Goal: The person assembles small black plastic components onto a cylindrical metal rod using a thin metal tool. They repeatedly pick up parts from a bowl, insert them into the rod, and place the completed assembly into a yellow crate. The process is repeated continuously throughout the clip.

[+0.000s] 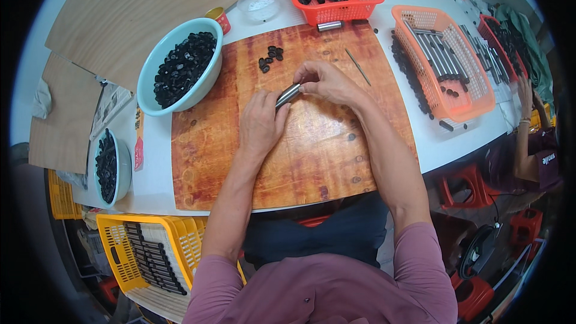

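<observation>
Seen from above, a person sits at a wooden board point(312, 156). Both hands grip one short metal tube point(288, 94) over the middle of the board: the left hand point(261, 121) wraps its lower end, the right hand point(327, 82) pinches its upper end. A few black rings point(271, 57) lie just beyond. A teal bowl point(157, 66) of rings stands to the left, an orange basket point(474, 84) of tubes to the right.
</observation>
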A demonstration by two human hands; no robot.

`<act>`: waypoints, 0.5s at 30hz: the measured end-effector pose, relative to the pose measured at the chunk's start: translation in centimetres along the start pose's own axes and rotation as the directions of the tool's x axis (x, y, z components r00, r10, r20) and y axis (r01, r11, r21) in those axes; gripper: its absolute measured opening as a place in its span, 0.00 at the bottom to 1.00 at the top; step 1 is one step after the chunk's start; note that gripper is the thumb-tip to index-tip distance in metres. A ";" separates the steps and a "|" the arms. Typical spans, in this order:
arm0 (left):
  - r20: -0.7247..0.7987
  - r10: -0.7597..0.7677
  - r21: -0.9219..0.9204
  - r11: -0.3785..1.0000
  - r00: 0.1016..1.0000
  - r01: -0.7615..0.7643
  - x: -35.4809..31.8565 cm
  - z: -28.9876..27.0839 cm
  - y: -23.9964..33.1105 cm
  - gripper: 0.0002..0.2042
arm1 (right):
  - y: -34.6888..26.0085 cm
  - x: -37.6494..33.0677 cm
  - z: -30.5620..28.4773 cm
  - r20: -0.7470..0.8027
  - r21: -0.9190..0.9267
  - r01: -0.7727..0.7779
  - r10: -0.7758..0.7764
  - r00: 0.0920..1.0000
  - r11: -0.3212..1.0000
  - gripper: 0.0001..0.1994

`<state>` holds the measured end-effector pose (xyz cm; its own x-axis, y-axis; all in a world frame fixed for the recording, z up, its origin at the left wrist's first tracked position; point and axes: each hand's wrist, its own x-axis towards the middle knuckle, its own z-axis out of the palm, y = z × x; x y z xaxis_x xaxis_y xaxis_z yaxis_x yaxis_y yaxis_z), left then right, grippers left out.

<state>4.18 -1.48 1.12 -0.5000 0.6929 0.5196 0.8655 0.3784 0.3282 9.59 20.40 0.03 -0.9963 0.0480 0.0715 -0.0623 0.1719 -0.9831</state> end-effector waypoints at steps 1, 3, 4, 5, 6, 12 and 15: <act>0.003 -0.003 0.007 1.000 1.000 0.003 0.0 0.0 0.0 0.13 | 0.0 0.0 -0.1 0.008 -0.010 0.003 -0.003 1.000 1.000 0.08; 0.008 -0.012 0.022 1.000 1.000 0.011 -0.1 0.1 -0.1 0.13 | 0.1 0.1 -0.3 0.026 -0.035 0.005 -0.004 1.000 0.999 0.09; 0.026 -0.008 0.030 1.000 1.000 0.007 -0.1 -0.1 0.1 0.13 | 0.1 0.0 -0.3 0.035 -0.048 0.005 -0.004 0.999 0.999 0.09; 0.042 -0.004 0.038 0.999 0.999 0.003 0.1 -0.3 0.4 0.13 | 0.0 0.0 -0.3 0.024 -0.054 0.002 0.000 1.000 0.999 0.09; 0.058 -0.001 0.046 0.999 0.998 -0.002 0.3 -0.5 0.5 0.13 | -0.2 -0.1 -0.3 0.013 -0.059 -0.002 0.003 1.000 0.998 0.09; 0.094 0.081 -0.003 0.997 0.992 -0.081 1.4 -0.7 -0.6 0.12 | -1.3 2.2 1.8 -0.267 -0.397 -0.136 0.028 0.963 0.908 0.12; 0.153 0.115 -0.035 0.993 0.981 -0.111 2.1 -0.9 -1.4 0.12 | -0.7 4.4 3.6 -0.411 -0.621 -0.184 -0.116 0.904 0.762 0.18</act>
<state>1.90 -1.06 2.46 -0.3866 0.8176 0.4267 0.9139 0.2774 0.2964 5.00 16.95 0.40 -0.8694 0.4276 0.2475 0.1733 0.7331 -0.6577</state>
